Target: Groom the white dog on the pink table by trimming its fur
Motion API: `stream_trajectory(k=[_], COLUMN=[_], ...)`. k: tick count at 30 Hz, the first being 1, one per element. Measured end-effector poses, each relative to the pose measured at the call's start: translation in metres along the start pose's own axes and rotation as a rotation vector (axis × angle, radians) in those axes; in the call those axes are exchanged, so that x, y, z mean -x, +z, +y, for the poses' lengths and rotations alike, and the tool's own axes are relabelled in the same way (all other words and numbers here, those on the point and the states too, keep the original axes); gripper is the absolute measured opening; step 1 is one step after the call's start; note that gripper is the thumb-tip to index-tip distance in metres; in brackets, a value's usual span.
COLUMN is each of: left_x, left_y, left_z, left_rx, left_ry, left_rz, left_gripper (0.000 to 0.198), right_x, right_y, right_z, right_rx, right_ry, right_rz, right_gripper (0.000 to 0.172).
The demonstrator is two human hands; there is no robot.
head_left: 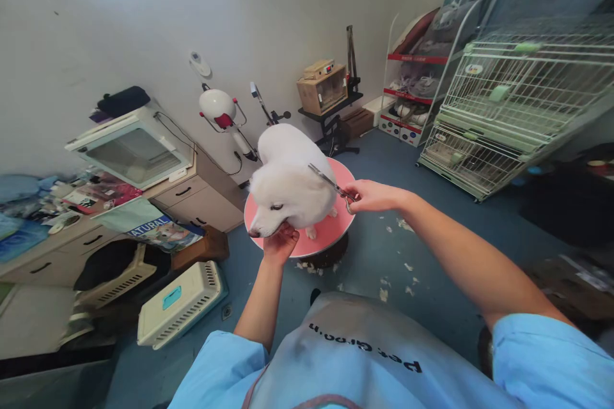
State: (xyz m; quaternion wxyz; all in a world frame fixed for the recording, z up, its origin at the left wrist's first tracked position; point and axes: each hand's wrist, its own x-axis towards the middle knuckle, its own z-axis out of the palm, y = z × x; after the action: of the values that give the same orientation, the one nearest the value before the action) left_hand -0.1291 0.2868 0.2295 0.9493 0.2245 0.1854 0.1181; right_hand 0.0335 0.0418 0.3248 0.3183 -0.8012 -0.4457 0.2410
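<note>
"On the round pink tabletop [326,231], a white, fluffy dog [288,172] has its muzzle pointing left and slightly down."

"Where is the left grip [282,241]?"

"Right under the dog's chin, touching it, with the fingers curled. I cannot tell whether they close on anything, since the muzzle and fur cover part of them."

"And the right grip [377,195]?"

"Clamped on the handles of a pair of scissors [327,179], just off the dog's side. The blades slant up and left, lying across the white coat from this angle; I cannot tell if they touch it."

"What lies below?"

"A blue floor [369,262], with pale tufts [384,294] scattered near the tabletop's base. The grey apron [345,326] of the person fills the near edge, lettering upside down."

"Further out?"

"To the left, a cream pet carrier [177,307] sits on the floor. Behind the dog are a white, rounded device [217,104] with red parts and a wooden box [320,94] with a clear front. At the far right, wire cages [518,99] stand stacked beside a rack [417,59] with red shelf edges."
</note>
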Motion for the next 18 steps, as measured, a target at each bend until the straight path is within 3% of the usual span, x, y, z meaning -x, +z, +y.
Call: stream_trajectory(k=[11,14,18], left_x=[0.002,0.002,0.002], left_y=[-0.001,-0.001,0.001], left_z=[0.003,0.004,0.005], left_rx=[0.015,0.005,-0.018], left_ry=[-0.025,-0.033,-0.026], left_rz=[0.009,0.014,0.02], left_gripper=[0.024,0.024,0.023], right_x=[-0.011,-0.008,-0.003], right_y=[0.004,0.029,0.085], right_z=[0.014,0.025,0.035], right_rx=[-0.024,0.042,-0.009], right_ry=[0.026,0.042,0.082], right_rz=[-0.036,0.108,0.356], right_gripper=[0.019,0.017,0.019])
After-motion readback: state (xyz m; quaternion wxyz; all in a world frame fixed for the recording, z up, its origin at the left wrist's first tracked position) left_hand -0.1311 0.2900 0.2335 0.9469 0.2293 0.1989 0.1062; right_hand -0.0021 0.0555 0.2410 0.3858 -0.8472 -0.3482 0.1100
